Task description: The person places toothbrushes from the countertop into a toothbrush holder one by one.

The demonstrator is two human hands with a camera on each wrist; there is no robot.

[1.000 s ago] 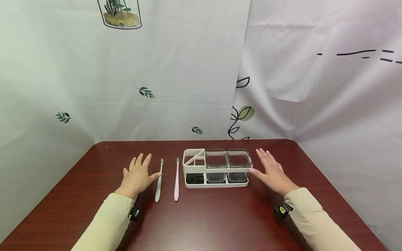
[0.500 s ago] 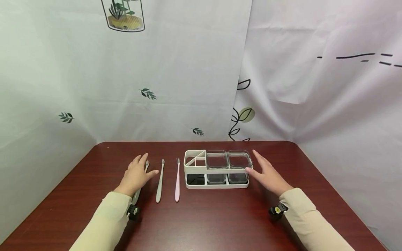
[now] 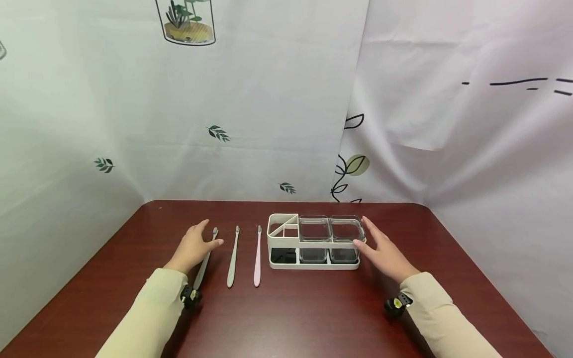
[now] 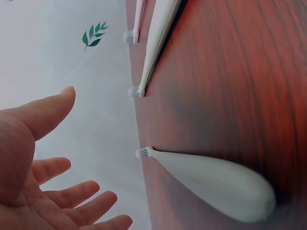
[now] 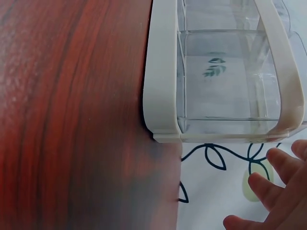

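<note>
Left hand [image 3: 190, 248]: held over the left part of the tabletop [image 3: 291, 318], thumb apart from the other fingers, nothing gripped. The nearest item is a grey-green toothbrush [image 3: 205, 263] lying just beside it, bristle end toward the rear edge. The left wrist view shows a gap between the fingers and this brush.

Right hand [image 3: 387, 256]: at the right end of a white rack [image 3: 327, 245], thumb and fingers spread, nothing gripped. Contact with the rack cannot be confirmed.

The rack stands upright near the rear edge, right of its midpoint. Its left section is divided by slanted and straight bars; the two sections to the right each hold a clear cup, the middle cup [image 3: 314, 229] and the end cup [image 3: 346, 228].

Between the left hand and the rack lie a pale toothbrush [image 3: 233, 258] and a pink toothbrush [image 3: 257, 261], apart from each other, bristle ends likewise toward the rear edge. A white printed cloth [image 3: 268, 74] hangs behind the rear edge.
</note>
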